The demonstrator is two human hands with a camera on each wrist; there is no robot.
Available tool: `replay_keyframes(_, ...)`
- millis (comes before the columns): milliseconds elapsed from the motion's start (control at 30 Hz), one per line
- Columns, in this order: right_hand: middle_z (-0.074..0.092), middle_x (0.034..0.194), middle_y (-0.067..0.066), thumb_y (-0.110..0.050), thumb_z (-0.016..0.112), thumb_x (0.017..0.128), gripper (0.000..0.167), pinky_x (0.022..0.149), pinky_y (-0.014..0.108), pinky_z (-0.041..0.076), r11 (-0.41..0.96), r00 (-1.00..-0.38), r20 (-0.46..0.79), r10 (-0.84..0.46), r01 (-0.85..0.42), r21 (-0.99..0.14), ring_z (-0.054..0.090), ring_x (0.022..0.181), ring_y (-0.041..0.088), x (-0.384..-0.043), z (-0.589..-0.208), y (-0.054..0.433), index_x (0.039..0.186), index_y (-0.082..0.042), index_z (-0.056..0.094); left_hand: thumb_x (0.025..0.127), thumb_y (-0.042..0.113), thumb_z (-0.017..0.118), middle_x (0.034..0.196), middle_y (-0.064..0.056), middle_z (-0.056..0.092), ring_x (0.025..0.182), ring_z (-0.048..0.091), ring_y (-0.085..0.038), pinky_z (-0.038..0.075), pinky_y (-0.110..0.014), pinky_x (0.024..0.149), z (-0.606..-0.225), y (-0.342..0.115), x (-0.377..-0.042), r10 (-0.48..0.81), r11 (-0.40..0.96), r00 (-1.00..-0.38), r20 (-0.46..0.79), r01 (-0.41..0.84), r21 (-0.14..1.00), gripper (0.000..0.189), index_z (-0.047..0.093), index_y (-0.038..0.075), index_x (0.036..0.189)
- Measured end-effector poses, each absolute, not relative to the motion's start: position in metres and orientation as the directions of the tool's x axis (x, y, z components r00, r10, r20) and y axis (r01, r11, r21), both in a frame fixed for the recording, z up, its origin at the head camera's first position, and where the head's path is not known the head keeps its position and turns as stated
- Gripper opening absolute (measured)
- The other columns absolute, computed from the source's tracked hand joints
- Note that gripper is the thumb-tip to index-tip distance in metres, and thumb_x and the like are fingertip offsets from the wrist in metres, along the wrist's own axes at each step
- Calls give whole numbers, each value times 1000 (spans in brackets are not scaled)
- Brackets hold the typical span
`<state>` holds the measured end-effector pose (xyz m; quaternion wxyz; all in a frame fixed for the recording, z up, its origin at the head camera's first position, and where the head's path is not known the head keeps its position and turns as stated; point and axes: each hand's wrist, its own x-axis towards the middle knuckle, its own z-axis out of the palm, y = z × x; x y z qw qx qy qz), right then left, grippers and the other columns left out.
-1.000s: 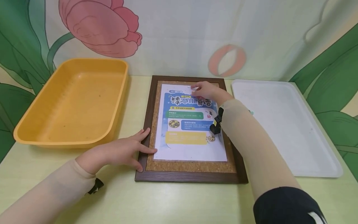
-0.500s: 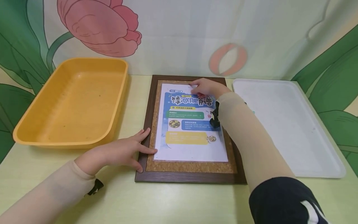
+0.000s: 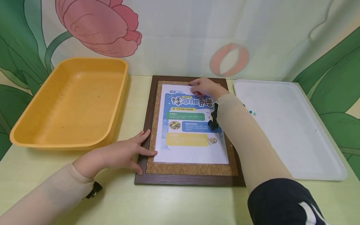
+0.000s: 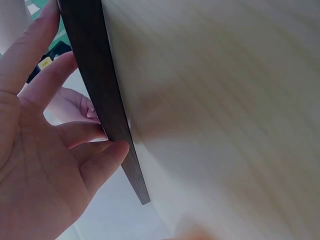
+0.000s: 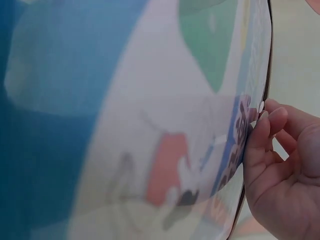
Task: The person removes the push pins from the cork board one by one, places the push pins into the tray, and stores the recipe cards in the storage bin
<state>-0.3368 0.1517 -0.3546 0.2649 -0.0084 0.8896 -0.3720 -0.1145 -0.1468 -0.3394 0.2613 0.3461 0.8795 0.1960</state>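
While the left hand (image 3: 121,153) sits splayed on the left side of the corkboard (image 3: 194,169), the right hand (image 3: 206,87) is up at the far end of the poster (image 3: 185,137), which lies lengthwise on it, near-to-far. Right fingers look curled; honestly can't tell if they're pinching anything.

I see the right hand (image 3: 206,87) slide a tiny bit left along the top of the paper (image 3: 182,157), so more of the big letters (image 3: 186,101) show now than a second ago. The right arm (image 3: 250,134) slides left too, with more of its dark sleeve (image 3: 277,200) in sight, and I can now spot a blue dot (image 3: 250,112) beside the green dot (image 3: 254,113) on the white tray (image 3: 303,134).
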Motion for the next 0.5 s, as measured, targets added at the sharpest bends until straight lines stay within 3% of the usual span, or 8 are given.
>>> replay_keyframes(267,56,83,7,-23,59,93,43,73,27,43,695,-876,-442,-192,196,-692,55,76,19,-333,-356,157,135,-18,52,70,32,80,153,-21,4,137,8,-43,44,-36,86,-338,-146,-115,707,687,-622,-337,489,537,66,57,21,130)
replay_keyframes(500,59,91,8,-20,58,93,37,74,26,46,659,-878,-441,-184,223,-718,56,79,18,-332,-356,156,130,-15,58,70,33,79,153,-22,6,137,10,-44,42,-43,92,-338,-147,-114,717,675,-618,-323,499,543,65,57,21,130)
